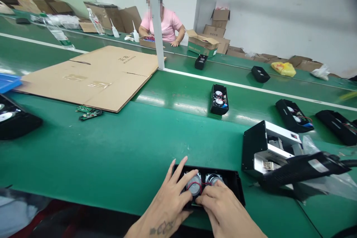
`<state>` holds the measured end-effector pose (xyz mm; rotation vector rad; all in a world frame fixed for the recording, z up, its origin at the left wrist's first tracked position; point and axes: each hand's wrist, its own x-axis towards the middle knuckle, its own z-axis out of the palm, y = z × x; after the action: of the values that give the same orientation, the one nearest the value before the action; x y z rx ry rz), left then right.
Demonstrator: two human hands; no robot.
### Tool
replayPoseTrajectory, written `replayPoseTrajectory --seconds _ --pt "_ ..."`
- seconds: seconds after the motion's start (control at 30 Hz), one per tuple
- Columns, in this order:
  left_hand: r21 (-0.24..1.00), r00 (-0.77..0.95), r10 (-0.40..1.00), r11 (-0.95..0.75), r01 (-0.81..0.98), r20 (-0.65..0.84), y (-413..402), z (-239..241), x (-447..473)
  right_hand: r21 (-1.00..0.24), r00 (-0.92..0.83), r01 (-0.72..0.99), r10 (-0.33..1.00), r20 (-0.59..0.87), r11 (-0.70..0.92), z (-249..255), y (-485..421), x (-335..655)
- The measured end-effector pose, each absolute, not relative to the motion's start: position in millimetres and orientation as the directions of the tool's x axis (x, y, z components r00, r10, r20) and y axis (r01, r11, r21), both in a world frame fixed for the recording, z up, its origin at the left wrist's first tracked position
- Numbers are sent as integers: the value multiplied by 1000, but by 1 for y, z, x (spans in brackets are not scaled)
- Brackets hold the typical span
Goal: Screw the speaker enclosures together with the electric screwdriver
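Note:
A black speaker housing [238, 187] lies open side up at the near edge of the green table, with two round speakers [194, 185] and red wires inside. Over its left end is my left hand [173, 197], its outer fingers spread across the rim and its index finger bent down into the housing. My right hand [220, 204] reaches in beside the right speaker with fingers pinched together. A sliver of green board shows by those fingertips; whatever they grip is hidden.
To the right stand a black and white machine [267, 152] and a black handheld tool [309, 169]. More black housings [219, 99] sit beyond. Flat cardboard [97, 74] and small circuit boards [87, 112] lie left. A person in pink [167, 26] sits across, behind a white post [156, 18].

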<state>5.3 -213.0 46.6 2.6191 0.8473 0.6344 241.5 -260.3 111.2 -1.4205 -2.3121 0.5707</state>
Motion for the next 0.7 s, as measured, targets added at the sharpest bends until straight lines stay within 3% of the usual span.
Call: replayPoseTrajectory --seconds 0.13,0.23,0.33,0.47,0.7 --pt "455 743 636 -736 501 210 -206 61 8 -616 -353 738 936 -4 276 119 -265 239" --pt "505 778 623 -697 508 78 -191 75 11 -579 -404 771 907 -120 267 123 -258 234" --pt "602 819 571 -638 480 -48 -164 93 13 -518 -406 817 891 -204 253 134 -239 231" --pt "764 822 543 -452 461 -175 -126 117 16 -572 -357 815 860 -364 96 155 -198 237" --pt "796 833 500 -392 462 -237 -106 128 24 -558 -378 825 825 -421 93 169 -168 242"
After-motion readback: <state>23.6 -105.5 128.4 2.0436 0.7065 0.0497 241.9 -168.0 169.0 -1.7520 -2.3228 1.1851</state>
